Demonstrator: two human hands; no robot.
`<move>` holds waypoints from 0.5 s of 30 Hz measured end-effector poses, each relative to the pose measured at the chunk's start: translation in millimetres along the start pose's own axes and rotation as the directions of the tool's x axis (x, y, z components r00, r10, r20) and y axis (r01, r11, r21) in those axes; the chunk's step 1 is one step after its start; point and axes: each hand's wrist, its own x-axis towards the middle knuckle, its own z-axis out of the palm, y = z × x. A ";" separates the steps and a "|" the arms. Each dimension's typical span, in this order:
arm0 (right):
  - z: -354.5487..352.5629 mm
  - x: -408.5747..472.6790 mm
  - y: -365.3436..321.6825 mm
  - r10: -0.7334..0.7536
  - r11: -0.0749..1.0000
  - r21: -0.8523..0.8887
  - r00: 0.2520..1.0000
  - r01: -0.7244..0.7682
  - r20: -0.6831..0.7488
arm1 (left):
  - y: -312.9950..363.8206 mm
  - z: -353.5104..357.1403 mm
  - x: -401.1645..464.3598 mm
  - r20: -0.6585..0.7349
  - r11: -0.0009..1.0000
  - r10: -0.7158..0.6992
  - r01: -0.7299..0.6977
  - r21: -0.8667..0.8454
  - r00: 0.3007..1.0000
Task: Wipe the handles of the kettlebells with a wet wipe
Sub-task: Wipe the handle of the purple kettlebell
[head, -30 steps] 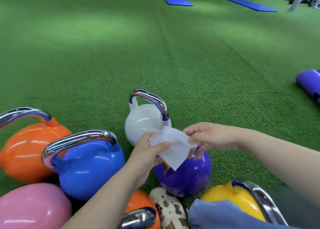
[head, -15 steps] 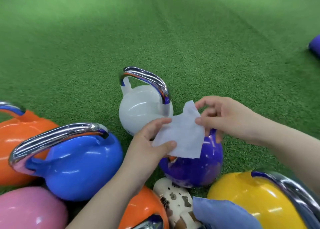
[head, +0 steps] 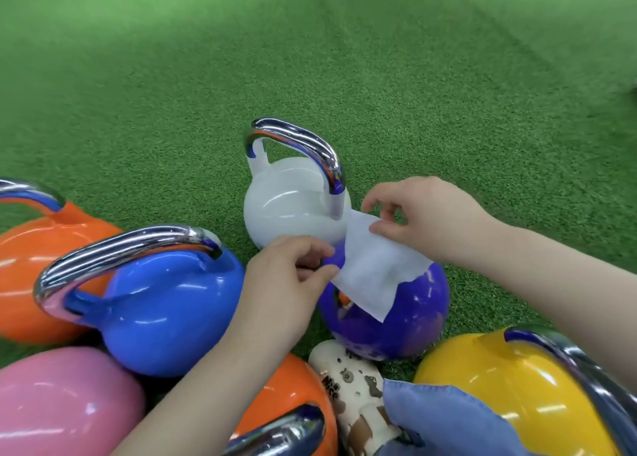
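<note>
A white wet wipe (head: 375,266) is stretched between both hands above the purple kettlebell (head: 406,317), hiding its handle. My left hand (head: 293,283) pinches the wipe's left edge. My right hand (head: 424,214) pinches its upper right corner. Behind stands a white kettlebell (head: 289,207) with a chrome handle (head: 303,142). A blue kettlebell (head: 165,307) with its chrome handle (head: 113,249) lies at the left. A yellow kettlebell (head: 510,386) sits at the lower right.
Orange kettlebells stand at the far left (head: 38,259) and bottom centre (head: 286,404), a pink one (head: 58,400) at the lower left. A patterned shoe (head: 351,386) and a blue trouser leg (head: 448,421) are below. Green turf (head: 310,59) stretches beyond.
The view has tilted down and closer to the kettlebells. Both hands have spread the wipe out wider; the right hand shifted to the upper corner.
</note>
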 end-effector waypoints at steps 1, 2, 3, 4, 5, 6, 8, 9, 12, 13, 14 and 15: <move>1.8 0.6 0.9 -0.029 1.000 0.004 0.999 0.029 -0.015 | 0.4 3.8 5.6 0.019 1.000 -0.006 0.006 -0.004 1.000; 3.4 0.3 1.5 -0.085 0.996 0.016 0.995 0.086 -0.056 | 1.5 8.4 10.3 0.066 1.000 -0.017 0.017 0.000 0.998; 4.6 -0.2 2.1 -0.170 0.985 -0.005 0.980 0.170 -0.100 | 1.3 13.4 14.7 0.127 1.000 -0.025 0.026 -0.001 0.992; 4.4 -0.6 2.2 -0.239 0.971 -0.043 0.963 0.236 -0.122 | 2.0 17.1 18.4 0.192 0.999 -0.032 0.033 -0.003 0.981; 2.4 -0.6 2.2 -0.285 0.957 -0.074 0.954 0.279 -0.094 | 2.9 20.0 21.7 0.247 1.000 -0.030 0.031 0.000 0.968; 0.9 -0.7 2.5 -0.307 0.949 -0.082 0.951 0.305 -0.020 | 3.4 21.0 24.8 0.295 1.000 -0.021 0.021 0.004 0.955; -1.7 -1.7 -0.4 -0.291 0.953 -0.026 0.938 0.301 0.188 | 3.1 20.5 30.2 0.358 0.999 -0.010 0.020 -0.027 0.934; -4.5 -1.9 -1.3 -0.268 0.960 -0.004 0.925 0.279 0.269 | 3.0 19.2 32.4 0.394 0.998 -0.015 0.039 -0.054 0.919; -9.9 5.5 -2.7 -0.197 0.966 -0.064 0.871 0.251 0.450 | 1.6 14.1 38.7 0.478 0.996 -0.006 0.046 -0.071 0.878; -11.2 10.2 -5.9 -0.180 0.960 -0.097 0.850 0.261 0.495 | -0.1 12.5 41.4 0.494 0.997 -0.003 0.039 -0.063 0.869; -12.1 14.5 -9.6 -0.167 0.956 -0.122 0.835 0.268 0.524 | -2.9 10.6 43.7 0.516 0.998 -0.003 0.037 -0.057 0.857; -12.1 18.1 -14.5 -0.157 0.953 -0.138 0.827 0.271 0.539 | -6.6 9.3 44.9 0.535 0.998 -0.005 0.037 -0.049 0.845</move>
